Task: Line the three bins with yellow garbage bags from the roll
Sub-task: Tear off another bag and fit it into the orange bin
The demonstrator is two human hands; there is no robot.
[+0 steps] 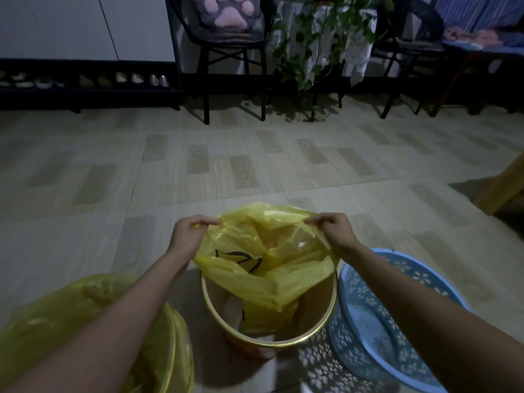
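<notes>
Three bins stand on the floor in front of me. The middle bin (pixel 286 342) is round with a gold rim. A yellow garbage bag (pixel 263 282) hangs open above it, its lower end down inside the bin. My left hand (pixel 188 234) pinches the bag's mouth on the left, and my right hand (pixel 333 229) pinches it on the right, holding it spread. The left bin (pixel 158 353) is covered by a yellow bag. The blue perforated bin (pixel 377 316) on the right has no bag in it. The roll is not in view.
The floor is light wood-pattern tile. At the back stand a black chair with a paw cushion (pixel 226 15), a trailing green plant (pixel 320 43), a low shoe rack (pixel 85 83) and a second chair (pixel 408 52). A wooden furniture leg (pixel 504 185) juts in at the right.
</notes>
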